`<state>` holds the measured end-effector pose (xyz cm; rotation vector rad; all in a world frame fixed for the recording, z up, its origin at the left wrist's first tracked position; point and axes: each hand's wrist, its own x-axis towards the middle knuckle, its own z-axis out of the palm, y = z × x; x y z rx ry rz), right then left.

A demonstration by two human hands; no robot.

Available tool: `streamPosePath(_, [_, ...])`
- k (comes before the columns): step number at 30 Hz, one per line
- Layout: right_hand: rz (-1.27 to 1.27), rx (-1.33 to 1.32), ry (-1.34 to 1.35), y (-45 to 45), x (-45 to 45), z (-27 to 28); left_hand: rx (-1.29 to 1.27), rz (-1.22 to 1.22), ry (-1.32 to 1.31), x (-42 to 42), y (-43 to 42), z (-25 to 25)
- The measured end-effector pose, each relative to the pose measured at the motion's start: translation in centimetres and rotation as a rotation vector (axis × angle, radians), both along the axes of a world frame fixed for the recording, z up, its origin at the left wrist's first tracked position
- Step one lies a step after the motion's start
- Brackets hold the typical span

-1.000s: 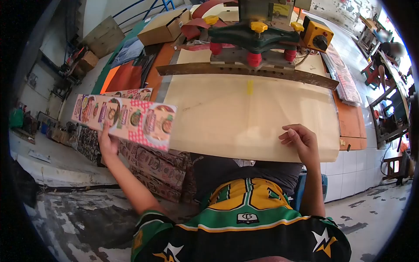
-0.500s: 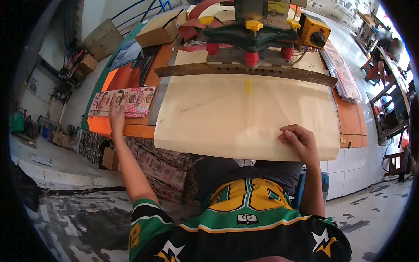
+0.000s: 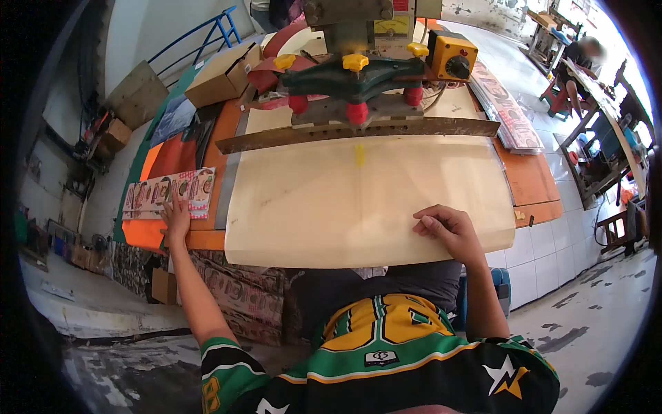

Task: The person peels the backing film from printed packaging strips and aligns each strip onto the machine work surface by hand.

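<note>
L hand [image 3: 177, 222], grip open w/ fingers spread, touches the food-pic strips [image 3: 200, 190] at 9 o'clock on the orange worktop [image 3: 207, 239]. R hand [image 3: 452, 234], fingers bent, is over the tan sheet [image 3: 310, 207], 4 o'clock; can't tell if grip pinches. Green press [image 3: 352, 86], 12 o'clock.

Logged from my feed: printed strip [image 3: 148, 196], earlier held raised, now down on left side of table [image 3: 541, 196]; left hand [image 3: 177, 219] lowered to it. Standing person [image 3: 262, 15] newly visible, top of view.

White tiled floor [image 3: 545, 255], blue railing [image 3: 196, 43], bright right side, peeling wall [image 3: 496, 12].
</note>
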<state>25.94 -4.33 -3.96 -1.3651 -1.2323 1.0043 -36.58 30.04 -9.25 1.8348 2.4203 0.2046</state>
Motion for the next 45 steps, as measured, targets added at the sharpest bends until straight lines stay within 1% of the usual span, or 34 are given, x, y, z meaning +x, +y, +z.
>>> streamPosePath(3, [0.006, 0.002, -0.019, 0.0, 0.0, -0.2, -0.010, -0.033, 0.010, 0.2, -0.1, 0.2])
streamPosePath(5, [0.004, -0.002, -0.018, 0.0, -0.2, 0.2, -0.049, 0.049, -0.016, 1.0, -0.5, 1.0])
streamPosePath(6, [0.001, -0.006, -0.015, 0.0, -0.3, 0.4, -0.049, 0.048, -0.017, 0.7, -0.3, 0.8])
streamPosePath(8, [0.001, -0.008, -0.015, 0.0, -0.3, 0.5, -0.014, 0.015, 0.006, 0.1, -0.2, 0.3])
streamPosePath(9, [0.000, -0.009, -0.014, -0.1, -0.3, 0.5, -0.014, 0.010, 0.005, 1.1, -0.9, 0.8])
streamPosePath(11, [0.003, -0.006, -0.009, -0.2, -0.1, 0.5, 0.097, 0.058, 0.059, 4.2, -3.3, 2.8])
streamPosePath(12, [0.010, -0.001, -0.001, -0.2, 0.0, 0.5, 0.098, 0.046, 0.060, 3.3, -2.9, 2.1])
streamPosePath(13, [-0.011, 0.000, -0.001, -0.2, 0.0, 0.6, 0.167, -0.002, 0.062, 1.5, -1.9, 0.8])
streamPosePath(14, [0.001, -0.026, 0.065, -0.4, 0.2, 0.9, 0.234, -0.058, 0.060, 0.1, -0.9, -0.3])
streamPosePath(15, [0.007, -0.051, 0.131, -0.6, 0.6, 1.1, 0.295, -0.076, -0.045, -0.7, -0.4, -1.0])
streamPosePath(16, [-0.029, -0.051, 0.128, -0.9, 1.4, 1.5, 0.353, -0.095, -0.153, -1.3, 0.2, -1.8])
streamPosePath(18, [-0.052, -0.017, 0.100, -1.2, 3.0, 2.2, 0.319, -0.205, -0.071, -3.1, 1.1, -2.4])
streamPosePath(19, [-0.102, 0.038, 0.031, -1.3, 4.5, 2.2, 0.316, -0.231, -0.076, -1.9, 0.6, -1.9])
streamPosePath(21, [-0.286, 0.110, -0.015, -1.6, 7.2, 3.0, 0.342, -0.044, -0.128, -0.4, -0.8, -0.9])
streamPosePath(23, [-0.536, 0.218, 0.015, -1.3, 10.9, 2.4, 0.310, -0.053, -0.105, -0.5, -1.0, -0.5])
streamPosePath(25, [-0.757, 0.249, -0.034, -1.3, 13.9, 3.1, 0.280, -0.060, -0.084, -0.6, -0.7, -1.0])
streamPosePath(27, [-0.908, 0.293, -0.058, -1.1, 19.0, 1.8, 0.307, -0.042, -0.068, -1.9, 0.3, -2.1])
streamPosePath(28, [-0.912, 0.292, -0.059, -1.0, 21.4, 1.4, 0.385, -0.058, -0.087, -3.5, 1.5, -3.7])
streamPosePath(30, [-1.051, 0.247, -0.001, -0.5, 25.5, 0.6, 0.342, -0.061, -0.063, -3.0, 1.2, -2.8])
streamPosePath(31, [-1.042, 0.248, 0.003, -0.3, 26.8, 0.4, 0.300, -0.058, -0.039, -2.6, 0.7, -2.3])
streamPosePath(33, [-1.070, 0.189, 0.088, 0.7, 29.2, 0.0, 0.294, -0.035, -0.031, -1.6, -0.1, -1.7])
streamPosePath(34, [-1.112, 0.130, 0.080, 1.2, 30.5, -0.4, 0.283, -0.024, -0.027, -1.1, -0.5, -1.4])
streamPosePath(36, [-1.064, 0.103, 0.085, 1.6, 32.2, -1.3, 0.270, 0.017, -0.001, 0.0, -1.2, -0.8])
streamPosePath(37, [-1.038, 0.066, 0.085, 1.8, 31.6, -1.1, 0.246, 0.037, 0.024, 0.1, -1.2, -0.7])
streamPosePath(38, [-1.105, 0.061, 0.019, 1.9, 30.8, -1.2, 0.269, 0.033, -0.013, 0.3, -1.2, -0.7])
streamPosePath(39, [-1.097, 0.063, 0.020, 2.0, 30.5, -1.3, 0.272, 0.042, -0.012, -0.6, -0.6, -1.6])
streamPosePath(41, [-1.153, 0.119, -0.028, 2.1, 30.8, -1.7, 0.347, -0.120, -0.029, -3.2, 0.8, -3.3])
streamPosePath(45, [-1.170, 0.102, -0.021, 2.4, 31.8, -1.9, 0.338, -0.034, -0.029, -0.5, -0.5, -1.1])
